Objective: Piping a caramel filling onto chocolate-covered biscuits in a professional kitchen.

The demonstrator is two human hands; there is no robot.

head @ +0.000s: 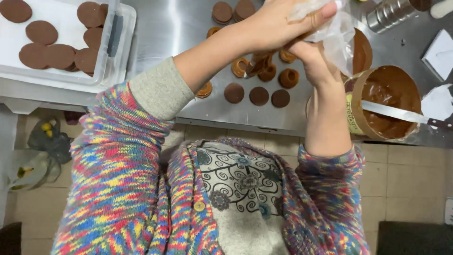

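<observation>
Steel counter [188,28]: both hands clutch clear piping bag [337,33].

Round brown tub [384,101] of chocolate spread at right on steel counter, open; yellow-green label band [351,120] on its left wall.

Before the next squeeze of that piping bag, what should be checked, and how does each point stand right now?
1. Both hands on the piping bag: left hand on top, right hand below: ok.
2. Bag tip over a cookie: hidden by the hands, cannot tell.
3. Bare cookies waiting on the table: ok.
4. Filling left in the tub: ok.
5. Knife resting across the tub, clear of the hands: ok.
</observation>
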